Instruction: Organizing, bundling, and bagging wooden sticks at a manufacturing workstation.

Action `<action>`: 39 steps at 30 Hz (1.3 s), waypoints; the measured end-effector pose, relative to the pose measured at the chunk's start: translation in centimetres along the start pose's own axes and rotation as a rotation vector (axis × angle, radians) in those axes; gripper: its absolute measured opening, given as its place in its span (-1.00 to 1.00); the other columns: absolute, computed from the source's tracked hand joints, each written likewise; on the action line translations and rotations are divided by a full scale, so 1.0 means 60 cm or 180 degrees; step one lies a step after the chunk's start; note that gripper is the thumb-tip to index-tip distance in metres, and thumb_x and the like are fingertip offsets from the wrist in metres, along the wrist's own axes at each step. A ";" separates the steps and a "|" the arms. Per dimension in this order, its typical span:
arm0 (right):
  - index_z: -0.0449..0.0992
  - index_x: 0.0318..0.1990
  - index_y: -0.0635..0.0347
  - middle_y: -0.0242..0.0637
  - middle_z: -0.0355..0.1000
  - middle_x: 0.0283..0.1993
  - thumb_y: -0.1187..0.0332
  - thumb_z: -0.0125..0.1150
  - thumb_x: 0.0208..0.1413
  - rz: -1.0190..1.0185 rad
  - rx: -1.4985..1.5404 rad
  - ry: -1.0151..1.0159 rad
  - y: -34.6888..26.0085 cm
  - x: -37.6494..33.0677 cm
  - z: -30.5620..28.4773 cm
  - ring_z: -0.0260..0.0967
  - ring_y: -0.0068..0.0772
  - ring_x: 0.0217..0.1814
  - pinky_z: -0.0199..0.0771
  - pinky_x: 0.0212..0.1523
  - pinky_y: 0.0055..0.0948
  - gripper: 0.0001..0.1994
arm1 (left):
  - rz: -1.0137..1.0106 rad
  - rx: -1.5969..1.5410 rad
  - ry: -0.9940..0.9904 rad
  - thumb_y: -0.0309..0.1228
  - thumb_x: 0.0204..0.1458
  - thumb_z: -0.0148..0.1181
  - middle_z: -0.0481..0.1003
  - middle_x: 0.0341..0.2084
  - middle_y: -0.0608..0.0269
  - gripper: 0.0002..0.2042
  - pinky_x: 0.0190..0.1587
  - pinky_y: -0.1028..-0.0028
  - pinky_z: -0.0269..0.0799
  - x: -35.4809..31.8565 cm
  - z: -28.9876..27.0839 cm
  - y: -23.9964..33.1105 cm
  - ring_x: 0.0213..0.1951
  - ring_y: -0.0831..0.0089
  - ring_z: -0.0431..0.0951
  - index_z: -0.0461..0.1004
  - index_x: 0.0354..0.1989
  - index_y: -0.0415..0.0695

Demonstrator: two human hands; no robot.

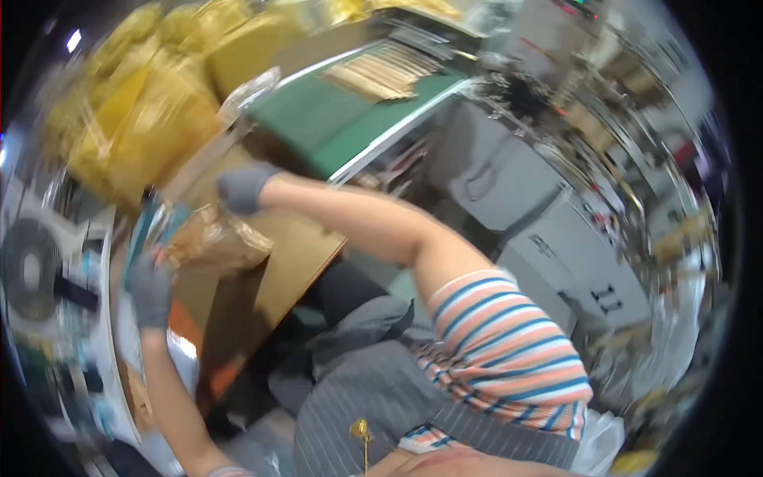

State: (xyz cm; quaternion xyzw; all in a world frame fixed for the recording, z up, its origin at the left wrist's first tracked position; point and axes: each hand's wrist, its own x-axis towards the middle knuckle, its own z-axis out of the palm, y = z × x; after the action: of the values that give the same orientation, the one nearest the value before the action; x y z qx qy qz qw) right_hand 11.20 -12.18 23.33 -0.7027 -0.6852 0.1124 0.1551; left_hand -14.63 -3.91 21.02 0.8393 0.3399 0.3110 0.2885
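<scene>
My left hand, in a grey glove, is at the left edge of a brown bundle in clear shiny wrap. Its fingers look curled, but blur hides what they grip. A teal object with a dark tip stands just beyond that hand; its kind is unclear. Above the bundle's far right corner, my right hand, also gloved in grey, is closed like a fist. Whatever it may hold is hidden. Under the bundle is a large open cardboard box, its inside in shadow.
Yellow wrapped packages are piled at the far left. A green conveyor belt carries a row of flat brown pieces. Grey machine cabinets stand on the right. At the left, a fan sits beside a white table edge.
</scene>
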 end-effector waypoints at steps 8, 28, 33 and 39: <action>0.46 -0.30 0.18 -0.37 0.36 -0.48 0.43 0.07 0.00 -0.0005 0.0743 -0.0056 0.038 -0.012 -0.042 0.31 -0.60 -0.46 0.39 -0.43 -0.54 -0.88 | 0.0227 -0.0254 -0.0173 -0.39 0.07 -0.03 0.45 -0.64 0.36 -0.75 -0.59 0.64 0.30 -0.003 -0.006 0.070 -0.65 0.65 0.39 0.48 -0.17 -0.25; 0.48 -0.38 0.20 -0.14 0.46 -0.50 0.08 0.05 0.08 -0.0568 0.0845 0.1926 -0.033 0.337 0.174 0.42 -0.02 -0.45 0.39 -0.39 -0.28 -0.67 | -0.1837 -0.2568 0.0317 -0.35 -0.23 0.39 0.53 -0.40 0.30 -0.65 -0.22 0.55 0.37 -0.014 0.111 -0.210 -0.36 0.56 0.48 0.52 -0.25 -0.27; 0.50 -0.42 0.19 0.01 0.45 -0.39 0.16 0.11 -0.08 -0.0500 0.0342 0.1166 -0.185 0.357 0.075 0.43 -0.02 -0.29 0.40 -0.28 -0.24 -0.74 | -0.2261 -0.3027 0.1033 -0.36 -0.25 0.37 0.53 -0.33 0.19 -0.65 -0.23 0.54 0.38 0.020 0.075 -0.286 -0.34 0.48 0.50 0.53 -0.27 -0.29; 0.52 -0.23 -0.04 -0.16 0.49 -0.24 0.12 -0.09 0.05 0.0055 -0.0593 0.0636 -0.044 0.446 0.232 0.43 -0.07 -0.17 0.40 -0.18 -0.19 -0.72 | -0.2519 -0.3171 0.1016 -0.34 -0.20 0.33 0.53 -0.33 0.21 -0.66 -0.16 0.54 0.36 0.036 0.076 -0.305 -0.28 0.49 0.49 0.54 -0.25 -0.28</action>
State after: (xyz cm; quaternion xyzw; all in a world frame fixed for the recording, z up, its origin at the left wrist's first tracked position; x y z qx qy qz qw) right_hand 4.53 15.47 12.88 -0.7277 -0.6677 -0.0209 0.1556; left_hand -17.27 7.48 6.08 0.3604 0.4770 0.4223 0.6813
